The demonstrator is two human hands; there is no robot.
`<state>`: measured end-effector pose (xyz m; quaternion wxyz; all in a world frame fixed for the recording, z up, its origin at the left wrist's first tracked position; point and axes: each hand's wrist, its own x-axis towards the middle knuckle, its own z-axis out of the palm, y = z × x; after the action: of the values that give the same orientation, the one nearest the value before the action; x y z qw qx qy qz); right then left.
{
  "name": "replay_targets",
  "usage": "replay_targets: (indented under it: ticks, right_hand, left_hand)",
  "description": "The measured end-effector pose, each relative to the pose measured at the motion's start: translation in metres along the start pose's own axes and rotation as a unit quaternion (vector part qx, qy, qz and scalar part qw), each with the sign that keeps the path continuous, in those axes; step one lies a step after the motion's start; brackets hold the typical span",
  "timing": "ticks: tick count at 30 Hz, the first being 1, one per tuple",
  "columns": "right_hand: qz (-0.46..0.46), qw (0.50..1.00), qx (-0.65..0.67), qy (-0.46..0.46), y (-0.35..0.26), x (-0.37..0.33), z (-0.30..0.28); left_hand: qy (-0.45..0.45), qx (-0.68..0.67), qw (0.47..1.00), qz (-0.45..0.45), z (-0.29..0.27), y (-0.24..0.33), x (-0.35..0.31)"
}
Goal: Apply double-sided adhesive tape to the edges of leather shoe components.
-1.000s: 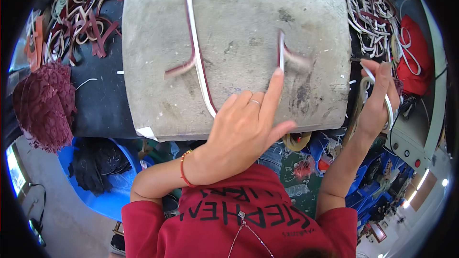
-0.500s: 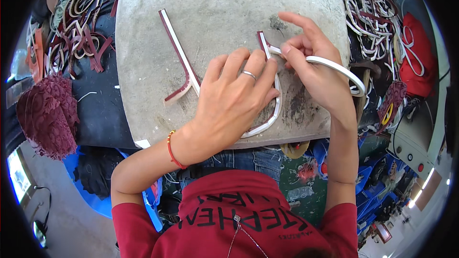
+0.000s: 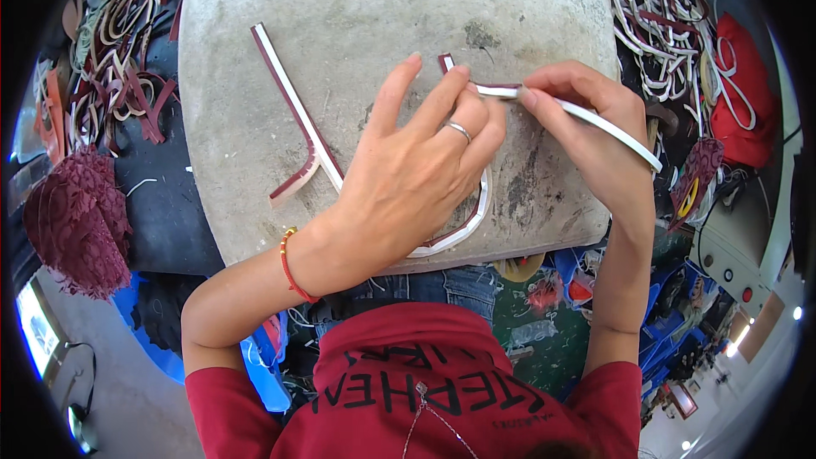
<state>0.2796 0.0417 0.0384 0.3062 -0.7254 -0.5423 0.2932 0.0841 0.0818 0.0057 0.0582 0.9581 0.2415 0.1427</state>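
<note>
A maroon strap piece [image 3: 465, 227] with a white strip along it curves over the grey board under my left hand. My left hand [image 3: 421, 153] lies over it, index finger raised, other fingertips closed on the strap near its forked far end; the thumb is hidden. My right hand [image 3: 599, 123] pinches a narrow white strip [image 3: 616, 132] between thumb and forefinger, against the side branch of the strap. The strip's free tail arches to the right past the hand. To the left lies a straight maroon and white arm [image 3: 289, 89] with a short side branch [image 3: 297, 183].
The stained grey board [image 3: 229, 110] bears the work. Piled strap scraps [image 3: 140, 42] lie at the far left, above a maroon lace-like bundle [image 3: 78, 217]. White and maroon strips [image 3: 650, 25] heap up at the far right, beside a red cloth [image 3: 739, 89]. Blue bins stand below.
My right hand has turned and closed lower on the white strip, pulling its tail straighter. My left fingertips have moved up to the fork. The strap pieces have shifted slightly left in view.
</note>
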Motion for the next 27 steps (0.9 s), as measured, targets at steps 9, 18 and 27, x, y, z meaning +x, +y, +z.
replay_targets:
  ticks: [9,18,27]
  right_hand:
    - [-0.071,0.976,-0.179,0.104,-0.004,-0.007,0.021]
    - [-0.039,0.966,-0.032,0.253,-0.017,-0.031,-0.004]
    - [-0.162,0.982,-0.007,-0.095,-0.098,-0.018,0.073]
  left_hand:
    - [0.038,0.002,0.999,0.008,-0.001,0.002,0.007]
    - [0.179,-0.247,0.949,-0.078,-0.024,-0.007,-0.011]
    - [0.088,-0.034,0.977,-0.194,-0.058,-0.024,-0.139]
